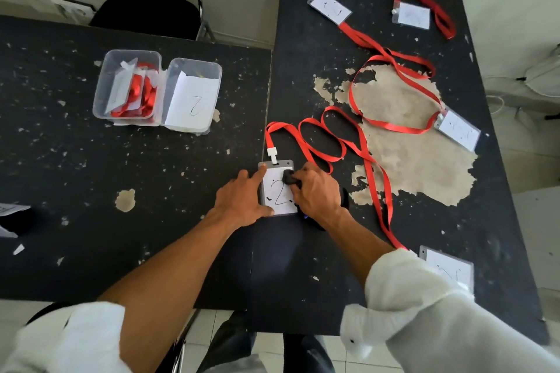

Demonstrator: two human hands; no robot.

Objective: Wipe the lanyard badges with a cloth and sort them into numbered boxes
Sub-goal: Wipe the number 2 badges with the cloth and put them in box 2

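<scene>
Badge being wiped: the badge marked 2 [277, 195] lies flat on the dark table [91, 175], right in front of the person, at the seam between two tabletops
Left hand: the left hand [239, 200] holds nothing; its straight fingers press on the badge's left edge and pin it down
Right hand: the right hand [315, 191] has its fingers curled round a small dark cloth [289, 177] and holds it against the upper right of the card face
How it handles: probably light and fairly stiff, a clear plastic holder over a paper card, and likely slick enough to skate under the wiping unless pinned
Where to take hold: the holder's long edges or the white clip [274, 156] at its top look best; the soft red ribbon [315, 136] trails in loops across another lanyard, so it should be gathered before lifting
Left box: the left box [127, 88], clear plastic, holds red ribbons and at least one badge holder; I cannot read its number
Right box: the right box [192, 97] touches it, side by side, and shows a paper sheet marked 2; I cannot make out any lanyard inside
Likely destination: judging by the numbers, this badge belongs in the right box
</scene>
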